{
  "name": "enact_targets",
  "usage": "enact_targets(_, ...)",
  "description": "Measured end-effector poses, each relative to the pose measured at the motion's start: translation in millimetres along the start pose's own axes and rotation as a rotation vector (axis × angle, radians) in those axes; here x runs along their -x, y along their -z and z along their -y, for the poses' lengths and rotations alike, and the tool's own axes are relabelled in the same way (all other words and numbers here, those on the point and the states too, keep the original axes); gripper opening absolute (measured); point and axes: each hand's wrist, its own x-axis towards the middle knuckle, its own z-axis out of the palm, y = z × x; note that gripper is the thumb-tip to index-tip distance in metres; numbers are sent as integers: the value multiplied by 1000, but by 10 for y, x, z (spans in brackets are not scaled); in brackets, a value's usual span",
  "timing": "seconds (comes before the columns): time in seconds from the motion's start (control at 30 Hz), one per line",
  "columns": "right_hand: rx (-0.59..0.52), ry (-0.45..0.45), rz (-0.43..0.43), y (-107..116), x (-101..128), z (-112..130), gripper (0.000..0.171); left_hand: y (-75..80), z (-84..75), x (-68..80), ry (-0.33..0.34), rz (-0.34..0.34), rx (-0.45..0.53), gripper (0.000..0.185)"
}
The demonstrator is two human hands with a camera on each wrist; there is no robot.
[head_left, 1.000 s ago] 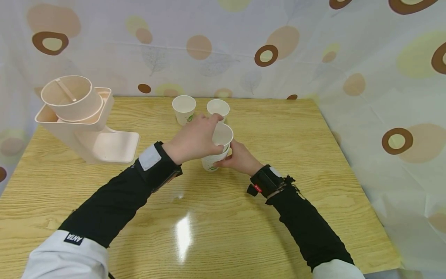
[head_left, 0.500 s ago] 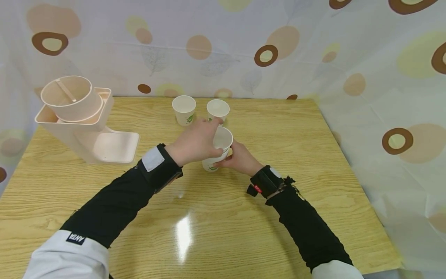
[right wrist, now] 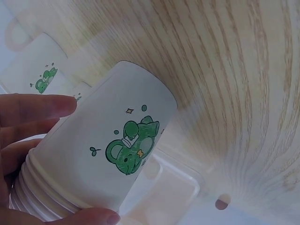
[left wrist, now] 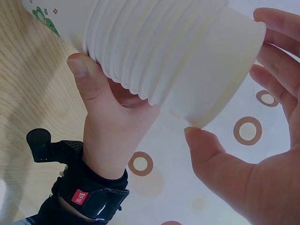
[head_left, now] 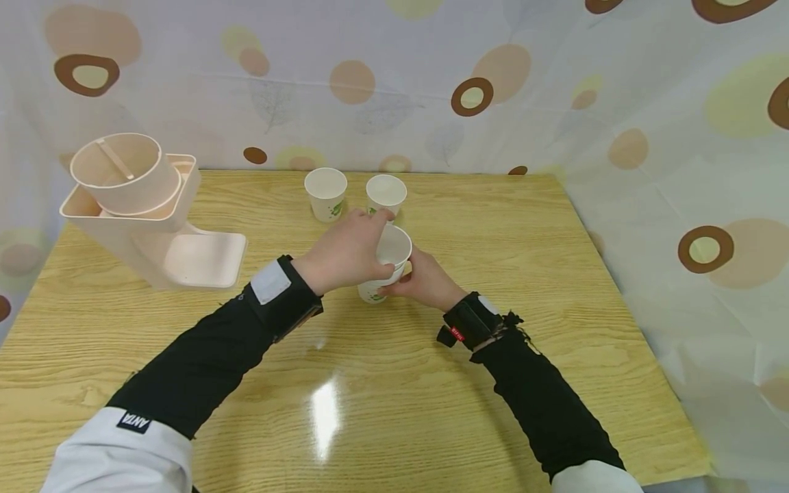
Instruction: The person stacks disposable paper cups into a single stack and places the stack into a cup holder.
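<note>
So you've got the stack of paper cups (head_left: 383, 268) in the middle of the wooden table (head_left: 431, 383), tilted. Your right hand (head_left: 425, 281) wraps its fingers round the lower part, thumb on the ribbed rims, and your left hand (head_left: 345, 250) curls over the top cup's rim, pinching it. Just behind your left fingers sit two single cups, one (head_left: 325, 193) on the left and another (head_left: 385, 194) nearly touching your fingertips, so it's crowded back there. Off to the left is a beige cup dispenser (head_left: 142, 212), well apart from your hands. A spotted curtain (head_left: 555, 103) closes off the back and right.
</note>
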Motion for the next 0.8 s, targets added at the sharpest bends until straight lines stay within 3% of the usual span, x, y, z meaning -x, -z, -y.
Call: enact_targets(0.8,-60,-10,2,-4,-2,-1,78,-63,32,-10,23,22,14,68)
